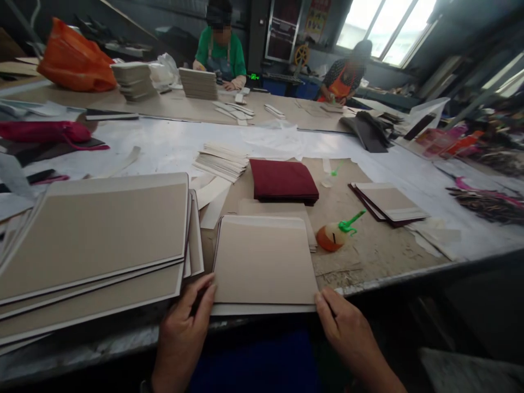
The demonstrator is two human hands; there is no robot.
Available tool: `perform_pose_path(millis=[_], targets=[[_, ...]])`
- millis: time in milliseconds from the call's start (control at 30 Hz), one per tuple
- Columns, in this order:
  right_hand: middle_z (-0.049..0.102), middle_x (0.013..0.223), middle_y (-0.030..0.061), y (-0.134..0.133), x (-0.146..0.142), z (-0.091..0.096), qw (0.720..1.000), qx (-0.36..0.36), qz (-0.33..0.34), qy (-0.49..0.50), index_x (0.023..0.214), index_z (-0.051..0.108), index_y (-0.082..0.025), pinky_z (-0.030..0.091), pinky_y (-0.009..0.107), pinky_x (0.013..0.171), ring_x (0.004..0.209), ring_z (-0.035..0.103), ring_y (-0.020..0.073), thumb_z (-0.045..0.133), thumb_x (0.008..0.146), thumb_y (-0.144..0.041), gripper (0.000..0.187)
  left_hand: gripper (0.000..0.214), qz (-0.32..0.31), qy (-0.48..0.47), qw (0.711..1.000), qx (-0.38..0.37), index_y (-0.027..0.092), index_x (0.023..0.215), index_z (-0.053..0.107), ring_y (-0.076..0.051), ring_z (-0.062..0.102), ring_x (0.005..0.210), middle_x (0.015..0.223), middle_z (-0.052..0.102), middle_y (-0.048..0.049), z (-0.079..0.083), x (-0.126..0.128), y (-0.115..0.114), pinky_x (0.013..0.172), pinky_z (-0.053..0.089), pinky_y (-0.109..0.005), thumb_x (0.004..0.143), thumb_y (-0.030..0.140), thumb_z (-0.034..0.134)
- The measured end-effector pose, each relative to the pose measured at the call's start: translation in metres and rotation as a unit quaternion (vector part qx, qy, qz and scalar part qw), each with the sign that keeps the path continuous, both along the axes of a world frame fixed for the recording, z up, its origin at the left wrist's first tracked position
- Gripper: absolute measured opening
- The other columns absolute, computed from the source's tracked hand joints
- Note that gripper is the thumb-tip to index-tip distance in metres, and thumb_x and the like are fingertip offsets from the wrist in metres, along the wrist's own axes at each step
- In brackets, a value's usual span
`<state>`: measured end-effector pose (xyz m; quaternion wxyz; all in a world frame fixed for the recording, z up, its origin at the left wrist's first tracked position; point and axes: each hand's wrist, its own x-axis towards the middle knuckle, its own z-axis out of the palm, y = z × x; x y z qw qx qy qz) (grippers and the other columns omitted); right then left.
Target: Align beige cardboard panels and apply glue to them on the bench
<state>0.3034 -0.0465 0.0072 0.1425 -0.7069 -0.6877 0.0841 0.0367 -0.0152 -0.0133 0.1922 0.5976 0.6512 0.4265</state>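
Note:
My left hand (186,325) pinches the near left corner of a tan panel with pale edge strips (264,262). At the opposite near corner, my right hand (341,316) grips the same panel between thumb and fingers. The panel lies flat at the table's front edge, and a dark layer shows along its left side. Just behind it sits a stack of dark red pieces (283,180). A bottle of amber liquid with a green nozzle (331,237) leans to the right of the panel. Larger tan panels (106,229) are piled on the left.
Pale strips (223,162) lie behind the panel. Further right are a small tan panel (388,201) on dark red pieces and a second green-tipped bottle (327,177). Two people work across the table, one in a green top (237,49), near stacked boards (198,84) and an orange bag (76,57).

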Motion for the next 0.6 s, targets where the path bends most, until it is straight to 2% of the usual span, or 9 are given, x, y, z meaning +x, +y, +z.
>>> perform_pose_path(millis=[200, 300, 600], targets=[[0.047, 0.057, -0.0018, 0.000, 0.004, -0.002, 0.999, -0.027, -0.025, 0.017, 0.063, 0.036, -0.023, 0.032, 0.025, 0.053, 0.052, 0.047, 0.0146, 0.028, 0.090, -0.040, 0.032, 0.022, -0.056, 0.047, 0.996, 0.059, 0.025, 0.102, 0.059, -0.014, 0.060, 0.092, 0.098, 0.065, 0.0004, -0.003, 0.000, 0.000, 0.089, 0.042, -0.024, 0.083, 0.033, 0.052], [0.046, 0.056, -0.0018, 0.001, 0.004, -0.003, 0.998, -0.038, -0.018, 0.037, 0.062, 0.035, -0.023, 0.032, 0.025, 0.053, 0.052, 0.046, 0.0143, 0.028, 0.090, -0.041, 0.033, 0.022, -0.057, 0.056, 0.995, 0.064, 0.023, 0.103, 0.058, -0.014, 0.059, 0.091, 0.097, 0.064, -0.0010, -0.005, 0.000, 0.000, 0.088, 0.042, -0.024, 0.084, 0.031, 0.051], [0.046, 0.054, -0.0020, 0.005, 0.011, -0.011, 0.996, -0.024, 0.014, 0.085, 0.061, 0.040, -0.023, 0.035, 0.024, 0.050, 0.050, 0.046, 0.0134, 0.032, 0.088, -0.042, 0.034, 0.023, -0.043, 0.009, 0.999, -0.013, 0.021, 0.101, 0.058, -0.016, 0.059, 0.082, 0.091, 0.063, -0.0034, 0.002, 0.004, 0.002, 0.078, 0.047, -0.028, 0.084, 0.033, 0.048]])
